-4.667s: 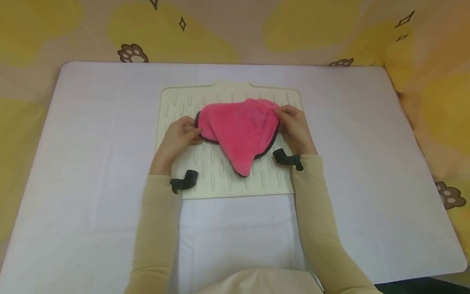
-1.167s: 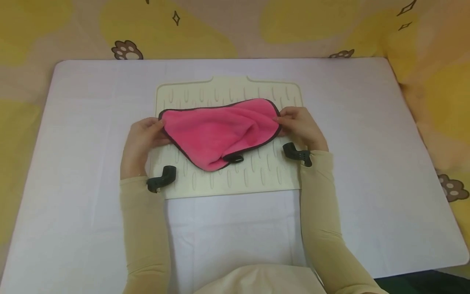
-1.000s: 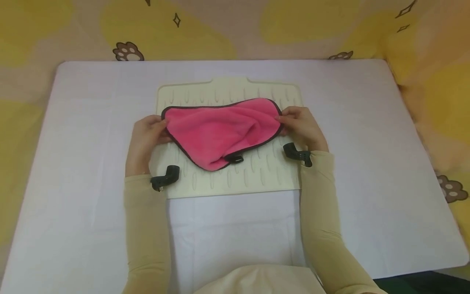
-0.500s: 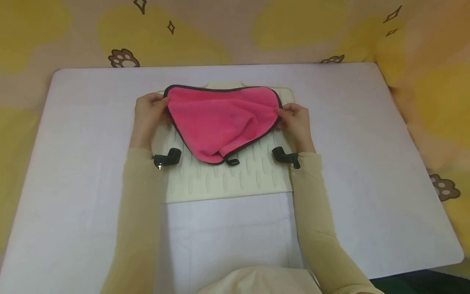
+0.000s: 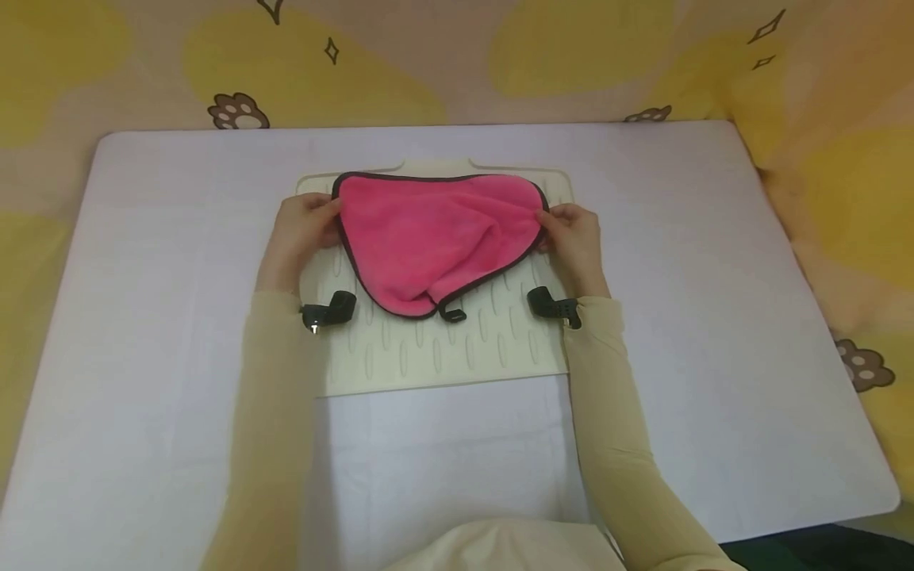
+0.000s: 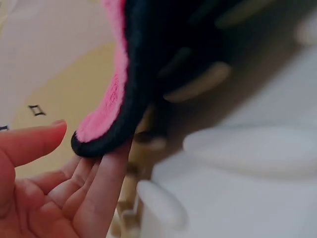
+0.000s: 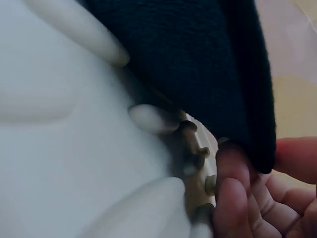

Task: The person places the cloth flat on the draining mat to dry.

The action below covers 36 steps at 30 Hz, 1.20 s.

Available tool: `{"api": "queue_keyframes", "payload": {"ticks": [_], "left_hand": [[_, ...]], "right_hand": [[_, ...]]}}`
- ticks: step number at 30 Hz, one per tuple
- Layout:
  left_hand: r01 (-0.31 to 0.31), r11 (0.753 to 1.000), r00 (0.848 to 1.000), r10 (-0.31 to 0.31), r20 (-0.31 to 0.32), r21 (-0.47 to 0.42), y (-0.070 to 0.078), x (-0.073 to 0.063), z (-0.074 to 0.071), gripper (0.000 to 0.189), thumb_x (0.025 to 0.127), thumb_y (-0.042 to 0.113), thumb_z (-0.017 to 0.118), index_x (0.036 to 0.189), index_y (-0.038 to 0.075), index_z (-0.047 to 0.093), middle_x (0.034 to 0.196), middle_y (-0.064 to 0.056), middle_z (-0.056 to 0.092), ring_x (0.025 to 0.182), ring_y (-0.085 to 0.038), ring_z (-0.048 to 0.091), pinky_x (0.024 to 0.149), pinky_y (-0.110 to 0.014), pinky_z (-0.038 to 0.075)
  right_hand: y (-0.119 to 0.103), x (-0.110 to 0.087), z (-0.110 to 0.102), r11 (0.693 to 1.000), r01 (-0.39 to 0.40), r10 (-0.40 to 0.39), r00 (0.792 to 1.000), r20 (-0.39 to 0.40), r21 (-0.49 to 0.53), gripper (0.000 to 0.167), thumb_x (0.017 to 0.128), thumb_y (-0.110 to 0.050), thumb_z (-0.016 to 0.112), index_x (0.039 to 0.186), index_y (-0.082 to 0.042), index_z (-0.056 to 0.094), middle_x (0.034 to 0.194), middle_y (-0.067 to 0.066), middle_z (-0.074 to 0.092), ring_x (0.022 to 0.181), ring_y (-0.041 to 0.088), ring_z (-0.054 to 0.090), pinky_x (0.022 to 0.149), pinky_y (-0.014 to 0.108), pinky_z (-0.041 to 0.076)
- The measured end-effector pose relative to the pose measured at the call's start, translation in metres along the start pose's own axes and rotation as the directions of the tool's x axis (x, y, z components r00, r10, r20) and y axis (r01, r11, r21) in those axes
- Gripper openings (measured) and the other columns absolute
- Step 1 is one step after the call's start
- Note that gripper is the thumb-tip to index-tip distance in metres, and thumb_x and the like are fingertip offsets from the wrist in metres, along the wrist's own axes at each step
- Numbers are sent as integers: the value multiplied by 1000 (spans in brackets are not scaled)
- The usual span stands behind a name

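- A pink cloth (image 5: 414, 238) with dark edging (image 5: 428, 179) is spread over the upper middle of a cream ridged mat (image 5: 428, 361), which lies on a white-covered desk (image 5: 714, 333); beyond hangs a yellow paw-print backdrop (image 5: 400, 71).
- The cloth's top edge is fairly straight; its lower part bunches into a fold, where a small black loop (image 5: 454, 316) sticks out.
- The person's left hand (image 5: 296, 238) is at the cloth's left corner: the wrist view shows the edge against nearly straight fingers, thumb just apart from it.
- The right hand (image 5: 578, 246) pinches the right edge between thumb and fingers, lifting it off the mat.
- How much of the cloth's middle touches the mat cannot be told.
- It looks plush, light and floppy, unlikely to slip or break, but prone to creasing.
- The edging near the corners seems the best hold; gripping the middle would probably bunch it.
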<state>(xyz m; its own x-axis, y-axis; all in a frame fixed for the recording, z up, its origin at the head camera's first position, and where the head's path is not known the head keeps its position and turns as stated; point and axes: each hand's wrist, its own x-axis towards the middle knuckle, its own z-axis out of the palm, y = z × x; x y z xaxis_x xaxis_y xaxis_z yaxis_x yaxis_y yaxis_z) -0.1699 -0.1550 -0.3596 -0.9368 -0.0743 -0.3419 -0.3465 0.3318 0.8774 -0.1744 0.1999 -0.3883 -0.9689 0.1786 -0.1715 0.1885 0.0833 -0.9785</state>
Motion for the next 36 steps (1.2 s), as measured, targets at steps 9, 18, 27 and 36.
{"api": "queue_keyframes", "payload": {"ticks": [9, 18, 27, 36], "left_hand": [[63, 997, 982, -55, 179, -38, -12, -34, 7, 40, 98, 23, 51, 117, -13, 53, 81, -2, 63, 66, -3, 64, 68, -19, 54], [72, 996, 944, -50, 326, -56, -24, -61, 29, 36, 97, 23, 54, 107, -12, 57, 80, -7, 68, 70, -10, 68, 73, -23, 54], [56, 980, 947, 9, 323, -192, -26, -71, 44, 28, 92, 18, 63, 94, -10, 58, 81, -8, 70, 74, -14, 69, 74, -27, 55], [69, 974, 946, 5, 323, -216, -28, -73, 45, 24, 87, 12, 68, 94, -9, 57, 79, -7, 71, 74, -14, 70, 74, -27, 55]], "right_hand": [[-5, -1, -6, 998, -28, 33, 992, 123, -49, 18, 87, -15, 68, 80, 2, 63, 52, 2, 55, 43, 11, 52, 46, 20, 46], [-4, -18, -24, 984, -25, 75, 957, 280, -178, 33, 92, -25, 62, 77, 4, 63, 57, 5, 61, 47, 14, 56, 48, 24, 49], [-3, -50, -13, 984, -23, 94, 911, 402, -177, 35, 93, -24, 61, 86, 10, 63, 64, 8, 64, 52, 16, 59, 52, 26, 52], [2, -62, 9, 993, -31, 70, 935, 346, -116, 36, 91, -27, 64, 85, 8, 64, 62, 6, 64, 48, 13, 56, 47, 23, 48]]}}
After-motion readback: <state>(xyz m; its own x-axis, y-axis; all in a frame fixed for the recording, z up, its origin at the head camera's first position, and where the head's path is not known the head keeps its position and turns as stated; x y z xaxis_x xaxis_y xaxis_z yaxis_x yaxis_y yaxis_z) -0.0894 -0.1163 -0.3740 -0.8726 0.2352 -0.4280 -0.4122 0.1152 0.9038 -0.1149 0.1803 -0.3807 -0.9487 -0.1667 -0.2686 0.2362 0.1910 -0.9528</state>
